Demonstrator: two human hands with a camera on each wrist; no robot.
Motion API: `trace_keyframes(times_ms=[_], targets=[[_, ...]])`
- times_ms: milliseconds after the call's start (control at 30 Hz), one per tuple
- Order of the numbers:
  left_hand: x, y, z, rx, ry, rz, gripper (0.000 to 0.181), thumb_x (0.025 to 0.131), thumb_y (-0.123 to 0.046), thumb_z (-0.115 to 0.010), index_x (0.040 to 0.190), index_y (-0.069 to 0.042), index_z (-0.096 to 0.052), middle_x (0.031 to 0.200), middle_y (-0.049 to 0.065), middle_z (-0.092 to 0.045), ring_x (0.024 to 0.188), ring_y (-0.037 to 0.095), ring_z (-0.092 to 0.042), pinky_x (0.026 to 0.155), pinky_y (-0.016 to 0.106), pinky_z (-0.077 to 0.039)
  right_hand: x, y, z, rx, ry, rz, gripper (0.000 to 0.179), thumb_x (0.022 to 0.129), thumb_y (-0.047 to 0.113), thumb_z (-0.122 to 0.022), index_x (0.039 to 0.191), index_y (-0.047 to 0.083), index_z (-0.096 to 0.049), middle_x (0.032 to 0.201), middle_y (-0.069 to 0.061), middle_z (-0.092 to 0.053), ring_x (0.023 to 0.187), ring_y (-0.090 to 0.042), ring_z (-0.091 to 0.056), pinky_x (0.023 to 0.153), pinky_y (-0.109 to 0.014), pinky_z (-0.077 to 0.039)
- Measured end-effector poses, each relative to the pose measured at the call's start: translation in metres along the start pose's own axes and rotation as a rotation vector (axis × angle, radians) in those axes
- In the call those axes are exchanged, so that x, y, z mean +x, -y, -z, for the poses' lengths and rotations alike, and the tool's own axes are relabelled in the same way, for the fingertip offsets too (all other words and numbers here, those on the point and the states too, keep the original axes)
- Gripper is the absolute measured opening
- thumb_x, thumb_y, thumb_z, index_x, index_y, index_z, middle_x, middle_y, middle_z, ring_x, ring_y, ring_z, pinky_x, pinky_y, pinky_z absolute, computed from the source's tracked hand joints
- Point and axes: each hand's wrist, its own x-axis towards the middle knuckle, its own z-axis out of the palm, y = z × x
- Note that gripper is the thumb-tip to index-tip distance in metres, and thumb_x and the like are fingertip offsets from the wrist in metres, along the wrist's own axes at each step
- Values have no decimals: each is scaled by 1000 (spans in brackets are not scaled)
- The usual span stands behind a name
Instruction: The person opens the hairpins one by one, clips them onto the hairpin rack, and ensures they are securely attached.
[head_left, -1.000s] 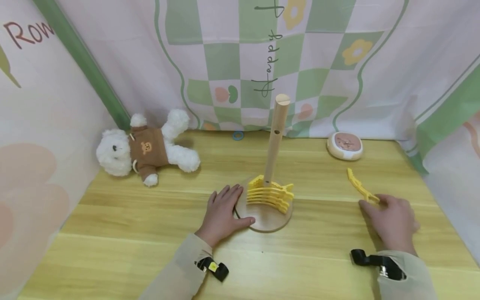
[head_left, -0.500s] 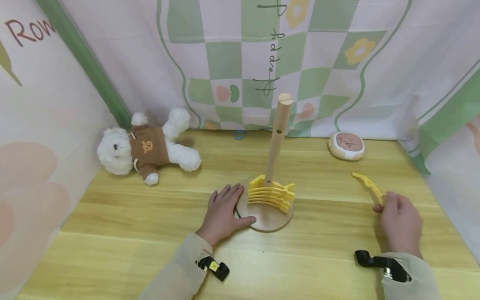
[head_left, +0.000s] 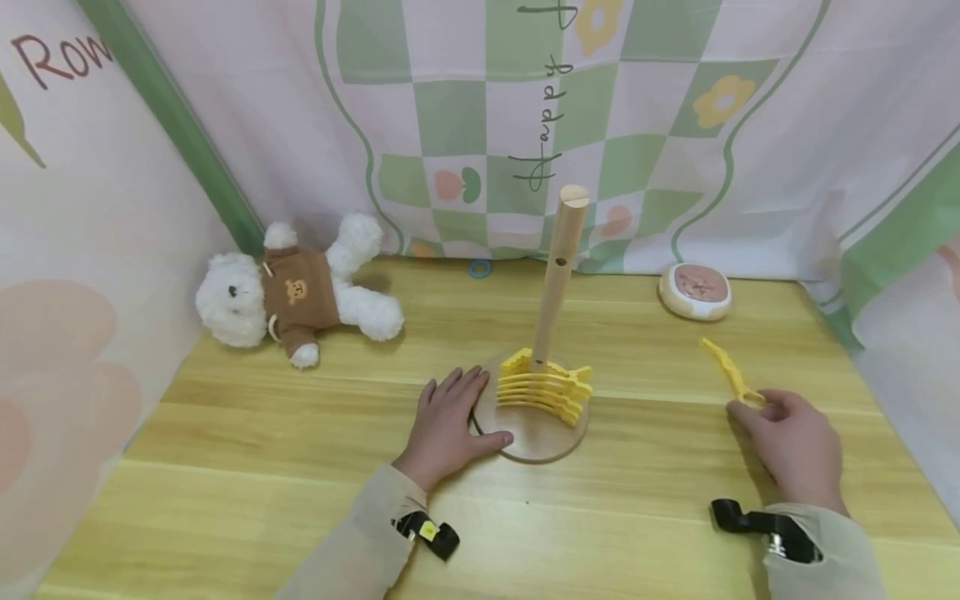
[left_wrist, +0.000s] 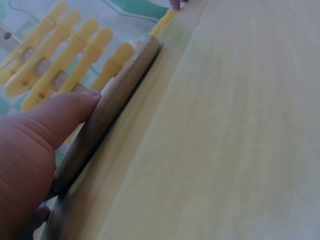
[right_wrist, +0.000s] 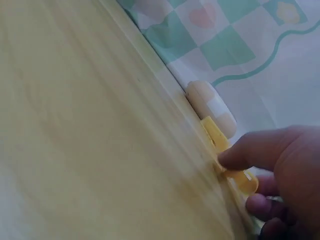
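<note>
In the head view my left hand (head_left: 444, 427) rests with spread fingers at the left edge of the round wooden base (head_left: 528, 446). The left wrist view shows its thumb (left_wrist: 67, 112) lying on the base. A wooden post (head_left: 557, 287) rises from this base. Several yellow hair clips (head_left: 536, 392) are stacked around the post's lower part. To the right, my right hand (head_left: 795, 446) pinches the forked end of a loose yellow hair clip (head_left: 723, 367) at the tabletop. The right wrist view shows the thumb over this clip (right_wrist: 245, 181), hiding its middle.
A white plush toy (head_left: 300, 292) in a brown top lies at the back left. A small blue ring (head_left: 480, 268) lies by the patterned curtain. Behind the loose clip sits a rounded white-and-pink device (head_left: 696, 292).
My right hand has shifted slightly rightward, lifting and turning the loose hair clip, then lowering it and changing its hold on the forked end. The left hand stays on the base.
</note>
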Motion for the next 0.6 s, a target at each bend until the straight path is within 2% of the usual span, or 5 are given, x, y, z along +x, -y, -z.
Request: trace_keyframes(times_ms=[100,167,267,367,600], targets=[[0,0,0,3,0,0,96,81,-66,-71,155,-14,-39,161,3,-36,149,30,-27,118,61,-14,-1,-3,-3,53,-34,11,66,93,44,-65,137,-4,-56,123,-27,-62,100,-36,-58,73,-37,-38],[0,1,-1,5,1,0,96,81,-66,-71,155,-15,-39,161,3,-36,149,30,-27,118,60,-14,-3,-3,-5,101,-56,18,62,93,42,-67,138,-1,-58,117,-21,-67,93,-21,-60,72,-32,-39],[0,1,-1,5,-1,-3,96,81,-66,-71,155,-14,-39,161,3,-36,149,30,-28,118,61,-15,-7,1,-6,176,-94,68,55,93,36,-69,136,1,-61,91,10,-71,76,3,-55,63,-20,-42],[0,1,-1,5,-2,-2,96,81,-66,-71,155,-14,-39,161,3,-36,149,30,-28,118,61,-15,-11,9,-8,270,-131,138,48,93,28,-72,131,0,-64,79,35,-57,69,12,-53,57,-11,-44],[0,2,-2,6,-2,-2,96,81,-67,-71,156,-15,-39,161,3,-36,149,29,-27,118,60,-14,-17,23,-14,412,-172,193,41,89,14,-76,128,2,-67,83,29,-63,71,8,-59,66,-5,-45]])
